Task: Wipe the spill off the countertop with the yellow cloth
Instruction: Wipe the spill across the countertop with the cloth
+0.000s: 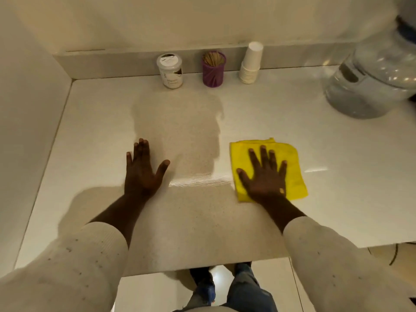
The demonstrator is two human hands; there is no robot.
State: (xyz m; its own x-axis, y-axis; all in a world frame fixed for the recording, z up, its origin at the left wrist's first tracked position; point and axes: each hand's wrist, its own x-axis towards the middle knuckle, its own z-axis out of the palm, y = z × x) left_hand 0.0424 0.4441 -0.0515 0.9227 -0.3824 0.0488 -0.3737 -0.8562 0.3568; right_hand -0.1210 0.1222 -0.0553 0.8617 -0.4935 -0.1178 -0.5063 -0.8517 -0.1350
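A folded yellow cloth [292, 158] lies flat on the pale countertop [326, 143], right of centre. My right hand [265, 176] presses down on it with the palm flat and the fingers spread. A thin wet streak [200, 181] shines on the counter just left of the cloth, running toward my left hand. My left hand [141, 172] rests flat on the bare counter with its fingers apart and holds nothing.
Along the back ledge stand a white-lidded jar [170, 70], a purple cup of wooden sticks [213, 69] and a stack of white paper cups [251, 64]. A large clear water bottle [371, 79] sits at the far right. A wall bounds the counter's left side.
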